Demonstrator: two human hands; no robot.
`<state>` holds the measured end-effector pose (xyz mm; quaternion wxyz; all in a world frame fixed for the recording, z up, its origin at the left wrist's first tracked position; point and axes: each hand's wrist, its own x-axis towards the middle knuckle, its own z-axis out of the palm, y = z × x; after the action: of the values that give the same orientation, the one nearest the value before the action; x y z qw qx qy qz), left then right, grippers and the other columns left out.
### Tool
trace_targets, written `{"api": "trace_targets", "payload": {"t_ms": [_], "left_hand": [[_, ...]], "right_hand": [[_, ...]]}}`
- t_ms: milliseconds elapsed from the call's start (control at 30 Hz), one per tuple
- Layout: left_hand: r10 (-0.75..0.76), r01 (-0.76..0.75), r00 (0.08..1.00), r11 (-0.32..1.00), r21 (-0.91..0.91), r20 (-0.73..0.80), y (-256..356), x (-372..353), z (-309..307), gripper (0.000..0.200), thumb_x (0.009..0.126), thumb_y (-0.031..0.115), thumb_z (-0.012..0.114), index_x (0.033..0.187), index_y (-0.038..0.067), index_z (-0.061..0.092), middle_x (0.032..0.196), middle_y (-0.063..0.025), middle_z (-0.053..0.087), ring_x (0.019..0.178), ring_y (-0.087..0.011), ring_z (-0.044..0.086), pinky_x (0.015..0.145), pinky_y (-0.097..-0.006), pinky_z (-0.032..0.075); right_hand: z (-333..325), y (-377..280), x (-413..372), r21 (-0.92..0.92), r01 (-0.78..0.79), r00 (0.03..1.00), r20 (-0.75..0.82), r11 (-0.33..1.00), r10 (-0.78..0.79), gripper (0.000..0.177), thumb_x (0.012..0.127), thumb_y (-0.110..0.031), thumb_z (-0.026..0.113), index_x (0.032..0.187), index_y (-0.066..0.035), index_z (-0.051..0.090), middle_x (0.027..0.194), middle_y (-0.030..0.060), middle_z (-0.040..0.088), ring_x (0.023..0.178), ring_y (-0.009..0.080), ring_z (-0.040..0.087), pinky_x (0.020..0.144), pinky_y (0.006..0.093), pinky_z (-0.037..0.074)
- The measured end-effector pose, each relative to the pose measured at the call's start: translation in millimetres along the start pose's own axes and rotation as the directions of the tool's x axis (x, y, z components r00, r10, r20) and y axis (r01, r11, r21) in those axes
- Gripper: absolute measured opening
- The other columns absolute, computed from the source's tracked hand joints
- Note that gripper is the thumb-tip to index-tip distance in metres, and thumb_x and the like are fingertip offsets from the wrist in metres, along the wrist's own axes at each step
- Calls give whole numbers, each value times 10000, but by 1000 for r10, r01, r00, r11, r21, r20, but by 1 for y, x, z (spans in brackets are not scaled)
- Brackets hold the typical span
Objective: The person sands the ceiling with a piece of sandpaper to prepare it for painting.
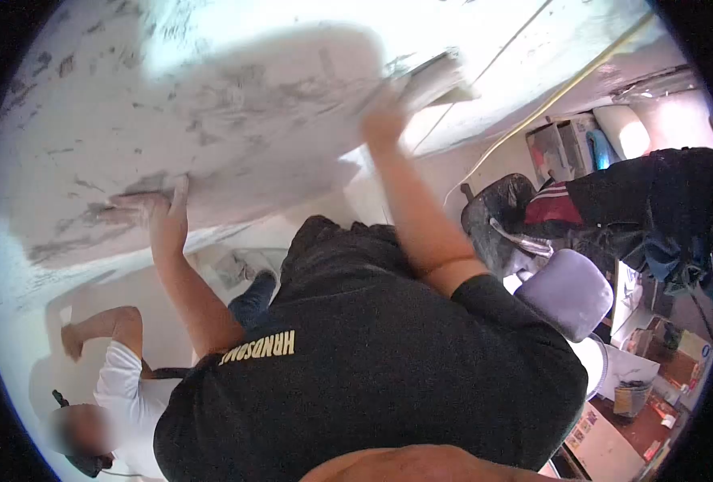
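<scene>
My left hand (157, 210) lies against a white, grey-smudged wall surface (252, 120), with its fingers stretched out and holding nothing. My right hand (384, 120) is higher up and blurred by motion. It is closed around a flat, pale hand tool (435, 82) with a broad, straight-edged face, held against or very near the same surface. The blur hides whether this is a sanding block or a trowel. A dark shadow falls across the surface between my two hands.
Another person in a white shirt (123, 381) is at the lower left, one arm raised by the wall. A yellow cable (561, 92) runs along the upper right. To the right are dark clothes (629, 193), a purple-grey chair back (569, 293) and cluttered boxes (678, 353).
</scene>
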<state>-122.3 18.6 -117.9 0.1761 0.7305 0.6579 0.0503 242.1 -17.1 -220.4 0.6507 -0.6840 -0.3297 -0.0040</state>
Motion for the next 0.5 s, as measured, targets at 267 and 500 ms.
{"api": "trace_targets", "payload": {"t_ms": [267, 500], "left_hand": [[-27, 22, 998, 996, -87, -61, -13, 2, 8, 877, 881, 581, 496, 1304, -173, 346, 1397, -381, 268, 1322, -440, 264, 1098, -441, 168], [121, -138, 972, 988, -73, -201, -38, 12, 25, 869, 866, 598, 500, 1243, -181, 426, 1370, -350, 342, 1292, -436, 296, 1087, -456, 190]], "right_hand": [[-20, -45, 52, -171, 186, 930, -287, 968, -229, 637, 932, -236, 363, 1397, 132, 132, 1444, 367, 117, 1378, 493, 27, 1114, 550, 65], [12, 20, -12, -34, -10, 999, 32, 999, 11, 598, 968, -221, 340, 1417, 108, 119, 1478, 332, 98, 1396, 388, 131, 1129, 431, 117]]}}
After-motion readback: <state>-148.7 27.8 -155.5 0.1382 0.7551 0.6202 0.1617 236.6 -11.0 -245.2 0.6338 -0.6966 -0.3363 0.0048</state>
